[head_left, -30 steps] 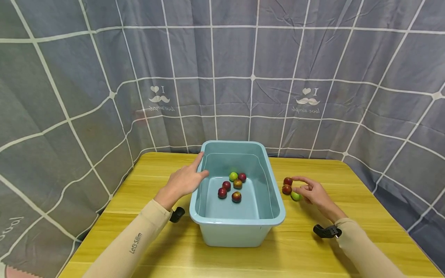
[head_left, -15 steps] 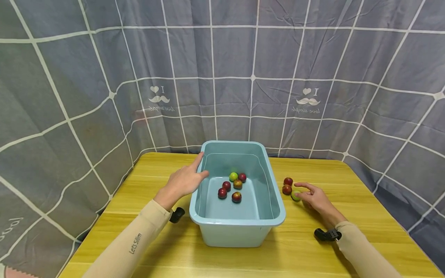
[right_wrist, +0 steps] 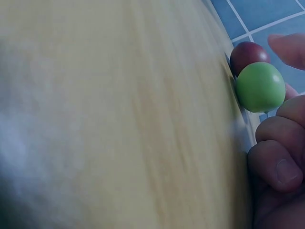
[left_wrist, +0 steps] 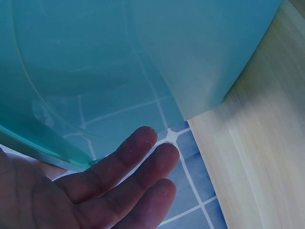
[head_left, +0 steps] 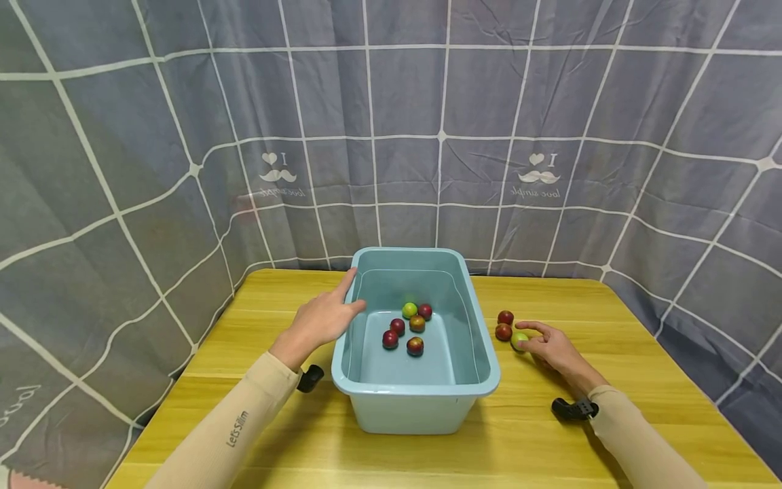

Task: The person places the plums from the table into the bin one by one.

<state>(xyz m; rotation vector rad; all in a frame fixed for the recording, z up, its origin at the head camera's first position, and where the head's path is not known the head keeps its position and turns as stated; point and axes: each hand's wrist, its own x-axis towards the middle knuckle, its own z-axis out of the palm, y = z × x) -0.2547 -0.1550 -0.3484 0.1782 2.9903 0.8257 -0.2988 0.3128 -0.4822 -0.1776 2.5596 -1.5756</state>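
Observation:
In the head view, my left hand (head_left: 324, 319) rests at the left rim of a pale blue plastic tub (head_left: 415, 389). Its fingers look straight in the left wrist view, beside the tub wall (left_wrist: 119, 62). Right of the tub, my right hand (head_left: 559, 350) is at a green plum (head_left: 518, 339), thumb overlapping it and index finger stretched above. The right wrist view shows this green plum (right_wrist: 260, 87) between thumb and fingers, the lower fingers curled; a firm grip is not visible. Two dark red plums (head_left: 504, 332) sit just left of it.
Inside the tub lie several red-brown plums (head_left: 415, 346) and one green plum (head_left: 409, 311). Everything stands on a yellow wood-grain table (head_left: 293, 292). A grey curtain with white lines (head_left: 403, 170) hangs behind it and along both sides.
My right hand has drawn back slightly from the red plums, its thumb now over the green plum. The green plum has shifted slightly away from me. My left hand and the tub stay put.

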